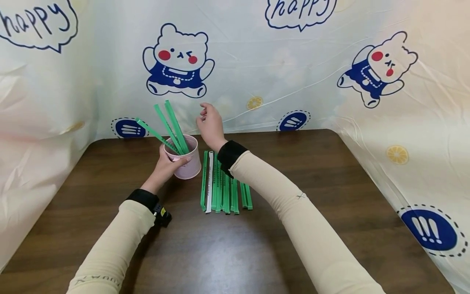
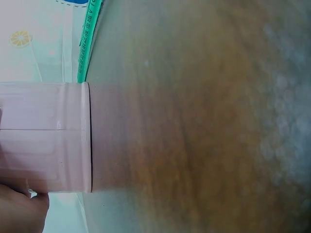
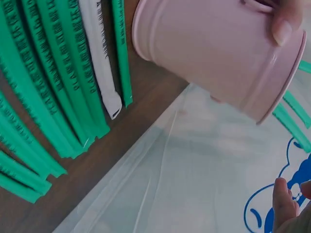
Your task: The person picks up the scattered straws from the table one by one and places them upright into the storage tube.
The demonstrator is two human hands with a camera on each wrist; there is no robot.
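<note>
Sticks (image 1: 175,122) lean in a cup (image 1: 189,168) the left hand (image 1: 164,168) grips, ideally firmly against tipping; the right hand (image 1: 212,127) hovers empty.

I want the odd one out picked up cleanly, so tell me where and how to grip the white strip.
Probably pinch the white strip across its narrow width at the near end, coming down from above: it lies flat between green strips, that end pokes slightly past its neighbours, and the pink bucket stands by the far end.
</note>
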